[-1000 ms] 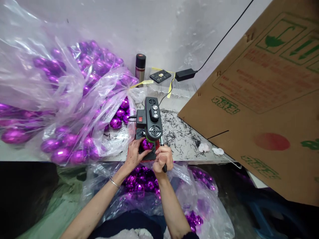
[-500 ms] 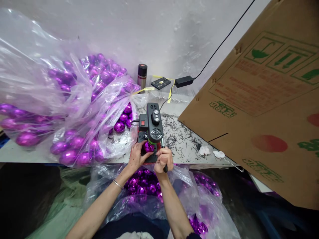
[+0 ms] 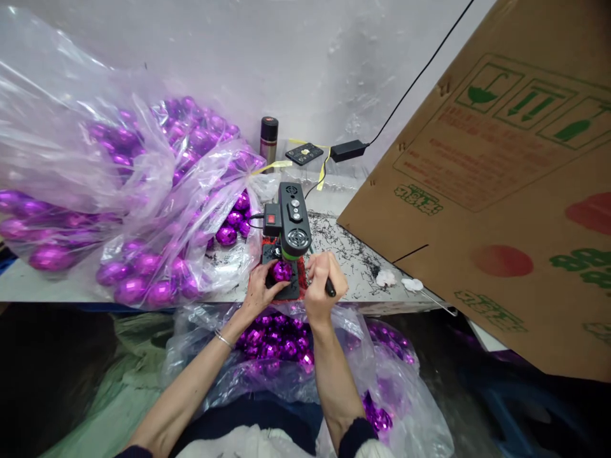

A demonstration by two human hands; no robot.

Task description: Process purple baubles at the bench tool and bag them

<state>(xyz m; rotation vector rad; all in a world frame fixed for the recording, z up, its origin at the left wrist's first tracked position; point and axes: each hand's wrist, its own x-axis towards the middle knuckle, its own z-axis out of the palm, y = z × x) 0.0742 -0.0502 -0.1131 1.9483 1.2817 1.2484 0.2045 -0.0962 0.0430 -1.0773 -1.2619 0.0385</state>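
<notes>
A small black bench machine (image 3: 294, 219) with a red switch stands at the table's front edge. On its base, my left hand (image 3: 260, 287) pinches a shiny purple faceted ball (image 3: 282, 271) between thumb and fingers. The ball sits just below the machine's round head. To the right, my right hand (image 3: 326, 284) is wrapped round a black-ended lever handle (image 3: 330, 288). How the lever joins the machine is hidden behind the hand. Below the table edge, an open clear bag holds many purple balls (image 3: 277, 343).
A large clear bag with purple balls (image 3: 143, 267) covers the left of the table. At the right leans a big cardboard box (image 3: 453, 210). Behind are a spray can (image 3: 268, 140), a black panel (image 3: 304, 153) and a power adapter (image 3: 348, 150). Black scraps (image 3: 334, 245) litter the tabletop.
My right hand has moved right and slightly up with the lever handle. A gap now shows between the ball and the machine's head. The left hand still holds the ball, shifted slightly.
</notes>
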